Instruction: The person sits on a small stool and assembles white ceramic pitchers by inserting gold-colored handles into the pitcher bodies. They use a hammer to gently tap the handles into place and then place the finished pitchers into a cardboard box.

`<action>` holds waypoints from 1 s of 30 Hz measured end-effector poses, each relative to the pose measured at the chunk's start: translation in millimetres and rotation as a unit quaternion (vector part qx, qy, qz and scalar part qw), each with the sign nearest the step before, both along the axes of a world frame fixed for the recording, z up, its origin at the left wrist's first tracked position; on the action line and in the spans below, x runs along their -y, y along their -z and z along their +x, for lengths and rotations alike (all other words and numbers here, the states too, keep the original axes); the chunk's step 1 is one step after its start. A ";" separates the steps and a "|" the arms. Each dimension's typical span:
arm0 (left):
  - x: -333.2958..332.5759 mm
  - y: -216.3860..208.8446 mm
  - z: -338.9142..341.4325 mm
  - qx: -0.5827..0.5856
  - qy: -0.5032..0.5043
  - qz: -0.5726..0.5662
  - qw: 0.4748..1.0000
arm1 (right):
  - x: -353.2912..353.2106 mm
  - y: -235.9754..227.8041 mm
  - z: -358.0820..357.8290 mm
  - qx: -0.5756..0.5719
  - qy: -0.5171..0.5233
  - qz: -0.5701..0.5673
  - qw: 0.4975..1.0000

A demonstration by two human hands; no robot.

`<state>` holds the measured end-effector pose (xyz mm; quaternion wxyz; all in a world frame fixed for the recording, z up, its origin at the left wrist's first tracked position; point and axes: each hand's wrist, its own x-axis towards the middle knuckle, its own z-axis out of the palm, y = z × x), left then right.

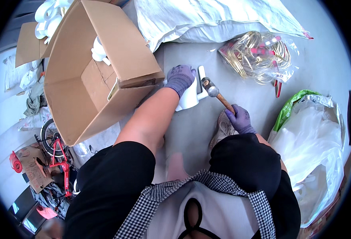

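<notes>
My left hand (181,77), in a purple knit glove, is closed over the upper part of a white curved plastic piece (188,98) on the grey floor. The fingertips and their exact grip are hidden. In my right hand (240,119), gloved the same way, is a hammer (224,102), held by its wooden handle. Its metal head points up and left, over or just beside the piece's right side; I cannot tell whether they touch. A narrow white bar (201,72) sticks up past the hammer head; whether it belongs to the piece is unclear.
Left of my arm stands an open cardboard box (113,40) with white parts inside. A large white sack (219,22) lies beyond. To the right are a clear bag of gold-coloured loops (255,55), a red-handled tool (278,88) and a plastic-filled bag (308,135). A red bicycle (60,159) is far left.
</notes>
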<state>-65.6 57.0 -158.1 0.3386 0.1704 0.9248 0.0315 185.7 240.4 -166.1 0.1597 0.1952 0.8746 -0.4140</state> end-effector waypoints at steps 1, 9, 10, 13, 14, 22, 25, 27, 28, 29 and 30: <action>-2.1 -2.0 -3.0 0.004 -0.001 0.000 1.000 | -0.7 1.4 1.7 0.003 -0.010 0.015 1.000; -5.0 -4.1 2.0 0.004 -0.006 -0.009 1.000 | -3.6 13.6 -0.1 0.027 -0.008 -0.009 1.000; -4.3 -0.3 3.0 -0.010 -0.002 -0.011 1.000 | -6.4 18.2 -2.7 0.046 -0.024 -0.003 0.999; -4.2 -1.6 2.4 -0.008 -0.003 -0.010 1.000 | -5.2 8.4 -7.4 0.066 -0.027 -0.012 0.997; -3.4 -3.1 2.5 0.000 -0.006 -0.009 1.000 | -2.9 4.0 -7.7 0.066 -0.021 -0.020 0.997; -5.5 -7.2 3.7 -0.001 -0.002 -0.015 1.000 | -19.4 7.6 24.3 0.035 0.055 0.024 0.998; 3.4 -5.2 -1.0 -0.009 0.006 0.012 1.000 | -31.0 20.0 35.8 0.028 0.087 0.077 0.993; 22.5 -7.2 0.2 -0.034 0.026 0.057 0.997 | -41.3 25.7 41.2 0.038 0.081 0.128 0.988; 31.8 -13.1 0.8 -0.036 0.026 0.089 0.995 | -46.6 29.9 45.7 0.049 0.073 0.148 0.985; 43.3 -21.6 1.6 -0.038 0.026 0.120 0.992 | -52.2 35.1 50.0 0.060 0.064 0.168 0.982; 53.4 -30.2 3.1 -0.037 0.025 0.153 0.987 | -56.5 38.5 55.0 0.073 0.056 0.188 0.978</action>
